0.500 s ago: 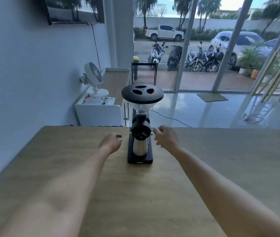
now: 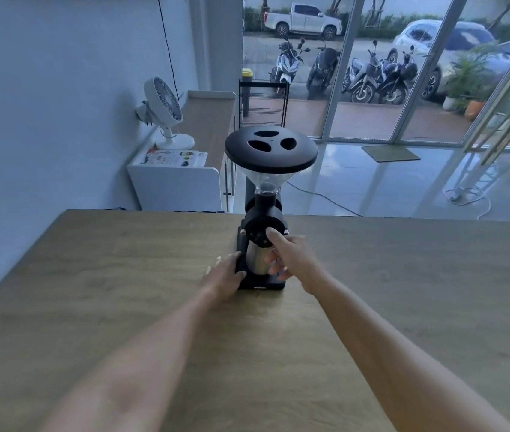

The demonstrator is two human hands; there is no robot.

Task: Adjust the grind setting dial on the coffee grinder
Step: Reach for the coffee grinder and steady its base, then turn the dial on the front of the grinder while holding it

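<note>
Wooden tabletop (image 2: 122, 291) under both forearms. Left hand (image 2: 225, 275) open, flat against grinder (image 2: 263, 232) base. Right hand (image 2: 291, 257) loosely open, one finger (image 2: 274, 236) extended onto black dial (image 2: 258, 229), others curled by steel cup (image 2: 255, 260). Hopper (image 2: 270, 151) above.

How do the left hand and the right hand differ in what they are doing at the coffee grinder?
The left hand lies low against the left side of the grinder's base; the right hand is raised higher. The left hand's fingers are together along the base; the right hand points one finger at the round black dial. Both meet the coffee grinder on the wooden table.
</note>
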